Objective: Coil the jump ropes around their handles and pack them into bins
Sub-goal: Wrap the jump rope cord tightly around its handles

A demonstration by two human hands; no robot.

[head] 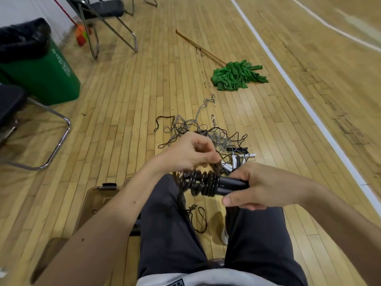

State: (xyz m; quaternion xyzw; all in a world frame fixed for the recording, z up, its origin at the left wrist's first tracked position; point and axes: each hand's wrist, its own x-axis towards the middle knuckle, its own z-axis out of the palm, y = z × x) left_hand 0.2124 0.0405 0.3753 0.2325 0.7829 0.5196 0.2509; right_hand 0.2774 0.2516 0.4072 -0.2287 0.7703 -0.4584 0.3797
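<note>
Right hand (261, 185) grips black handles (231, 184); left hand (189, 153) pinches the rope (203, 182).

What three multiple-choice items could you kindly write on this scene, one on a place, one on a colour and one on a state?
1. Where does the mop lie?
A. in a bin
B. on the floor, beyond the rope pile
C. on a chair

2. What colour are the handles in the right hand?
A. black
B. white
C. red

3. In what state is the rope on those handles?
A. all loose
B. knotted into a ball
C. partly coiled, with a tail hanging loose

Answers:
1 B, its green head spreads on the floor past the rope pile.
2 A, two dark handles jut from the right hand.
3 C, turns wrap the handles while the left hand pinches the rope and a strand hangs below.
</note>
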